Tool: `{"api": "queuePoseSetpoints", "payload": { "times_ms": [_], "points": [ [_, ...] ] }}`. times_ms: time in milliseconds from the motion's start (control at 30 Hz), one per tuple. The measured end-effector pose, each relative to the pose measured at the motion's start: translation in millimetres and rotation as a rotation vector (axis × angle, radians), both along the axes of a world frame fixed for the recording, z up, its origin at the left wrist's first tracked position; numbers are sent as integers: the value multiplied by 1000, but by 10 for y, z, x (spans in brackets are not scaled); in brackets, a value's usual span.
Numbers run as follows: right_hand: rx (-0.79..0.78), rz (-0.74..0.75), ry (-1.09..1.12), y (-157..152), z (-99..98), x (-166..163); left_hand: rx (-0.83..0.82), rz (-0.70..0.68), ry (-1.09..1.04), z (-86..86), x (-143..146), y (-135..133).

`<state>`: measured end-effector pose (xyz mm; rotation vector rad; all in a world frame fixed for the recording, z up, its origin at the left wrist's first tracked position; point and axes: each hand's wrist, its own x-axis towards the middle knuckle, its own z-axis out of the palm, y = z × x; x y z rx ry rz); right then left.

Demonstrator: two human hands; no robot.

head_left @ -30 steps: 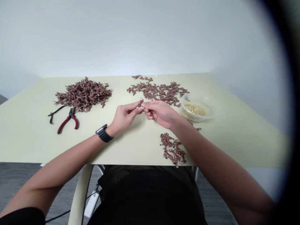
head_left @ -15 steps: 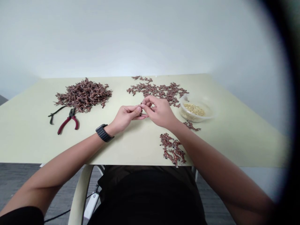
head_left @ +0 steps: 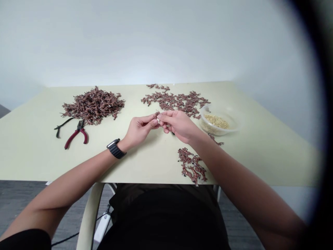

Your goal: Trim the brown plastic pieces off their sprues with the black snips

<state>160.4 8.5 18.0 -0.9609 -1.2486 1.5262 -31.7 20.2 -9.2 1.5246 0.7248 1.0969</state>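
Observation:
My left hand [head_left: 139, 131] is closed, pinching a small brown animal figurine [head_left: 156, 115] between thumb and index finger. Thumb and fingertips of my right hand [head_left: 179, 125] press together against the figurine's right side; whatever lies between them is too small to make out. A dark tip [head_left: 173, 133] shows beneath the right hand's curled fingers. Just beyond the hands lies a spread of similar brown figurines [head_left: 179, 101]. To the right of my right hand, a clear plastic bowl [head_left: 231, 129] holds many tiny gold-coloured metal pieces [head_left: 216, 121].
A large heap of brown figurines [head_left: 93, 106] is at the table's left. Red-handled pliers [head_left: 74, 136] and a black strip [head_left: 62, 126] lie before it. A smaller figurine group [head_left: 191, 166] sits near the front edge, beside my right forearm. The table [head_left: 33, 149] meets a pale wall.
My right hand has lowered and turned slightly, its fingertips now at the figurine's side. More of the figurine shows above my left fingertips. The dark tip has come into view.

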Motion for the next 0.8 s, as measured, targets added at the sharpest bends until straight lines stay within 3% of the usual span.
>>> {"api": "queuePoseSetpoints", "payload": {
  "times_ms": [100,167,300,400,500,600,700,800],
  "points": [
    [-2,4,-4,28,-38,15,-68,-42,10,13,-20,10],
    [80,-49,-66,42,-72,15,-138,-87,10,6,-38,31],
    [426,-170,-344,49,-92,46,-290,-160,-46,-27,-64,70],
    [703,-166,-571,52,-79,107,-360,-191,-81,-29,-65,66],
    [814,-139,-677,58,-85,140,-381,-194,-80,-14,-60,50],
    [722,-181,-615,45,-110,95,-340,-170,-52,0,-54,41],
    [467,-212,-429,9,-119,4,-244,-117,-11,10,-41,31],
    [178,-142,-201,-19,-89,-52,-119,-75,35,11,-21,10]
  ]
}}
